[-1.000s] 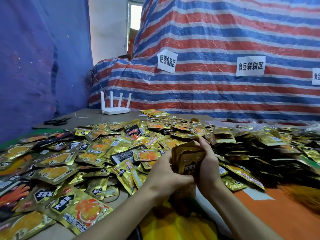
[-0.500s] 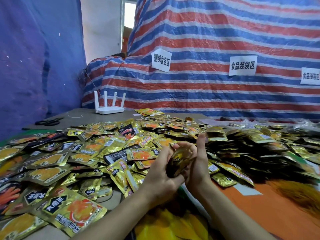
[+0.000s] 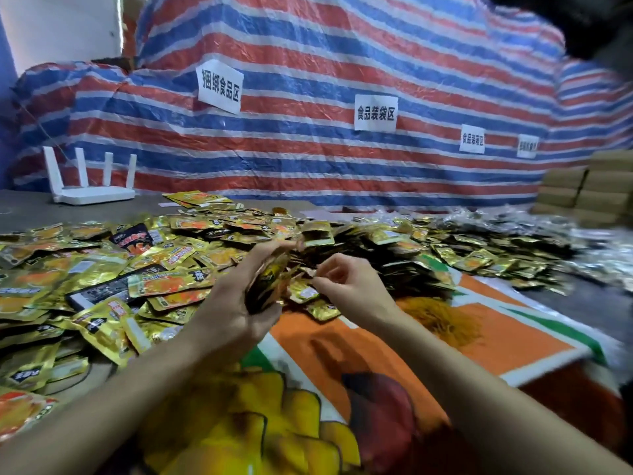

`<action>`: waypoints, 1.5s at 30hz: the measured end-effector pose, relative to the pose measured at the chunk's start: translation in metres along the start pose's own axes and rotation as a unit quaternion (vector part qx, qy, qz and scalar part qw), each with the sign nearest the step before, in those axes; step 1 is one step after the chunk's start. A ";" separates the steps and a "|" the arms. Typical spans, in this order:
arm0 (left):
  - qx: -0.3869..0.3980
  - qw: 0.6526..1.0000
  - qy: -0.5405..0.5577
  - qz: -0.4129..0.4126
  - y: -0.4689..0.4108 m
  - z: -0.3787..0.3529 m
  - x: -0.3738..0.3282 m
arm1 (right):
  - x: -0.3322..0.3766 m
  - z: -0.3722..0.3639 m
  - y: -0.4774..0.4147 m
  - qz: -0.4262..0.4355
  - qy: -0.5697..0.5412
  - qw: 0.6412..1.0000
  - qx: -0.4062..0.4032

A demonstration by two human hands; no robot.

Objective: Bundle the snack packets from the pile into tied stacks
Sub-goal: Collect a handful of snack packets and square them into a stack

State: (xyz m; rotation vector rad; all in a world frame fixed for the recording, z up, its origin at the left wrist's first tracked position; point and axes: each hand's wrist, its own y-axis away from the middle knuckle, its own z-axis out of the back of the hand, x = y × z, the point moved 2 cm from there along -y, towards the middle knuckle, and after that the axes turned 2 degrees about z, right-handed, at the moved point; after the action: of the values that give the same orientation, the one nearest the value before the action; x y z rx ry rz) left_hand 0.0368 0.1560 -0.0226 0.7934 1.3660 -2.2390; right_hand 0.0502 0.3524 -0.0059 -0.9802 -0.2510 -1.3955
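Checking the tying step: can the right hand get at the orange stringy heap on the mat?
Probably yes: the orange stringy heap lies uncovered beside the right hand, nothing standing between them, while the left hand holds the packet stack.

One camera, worn on my head, faces forward and down — close over my left hand and right hand at frame centre, striped tarp across the upper half.
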 end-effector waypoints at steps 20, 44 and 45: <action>0.000 0.996 0.061 0.062 -0.006 -0.020 -0.014 | -0.078 0.085 -0.002 -0.114 0.459 0.881 -0.007; -0.261 0.899 0.183 0.299 0.028 0.086 0.017 | 0.069 -0.074 -0.043 0.031 -0.200 0.976 0.074; -0.266 0.895 0.177 0.313 0.032 0.090 0.021 | 0.071 -0.088 -0.042 0.009 -0.250 0.963 0.104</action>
State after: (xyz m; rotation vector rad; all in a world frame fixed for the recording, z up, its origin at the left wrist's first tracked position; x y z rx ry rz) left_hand 0.0167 0.0606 -0.0249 1.2431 1.4956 -1.1892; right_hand -0.0057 0.2460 0.0067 -1.1414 -0.7481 -1.0592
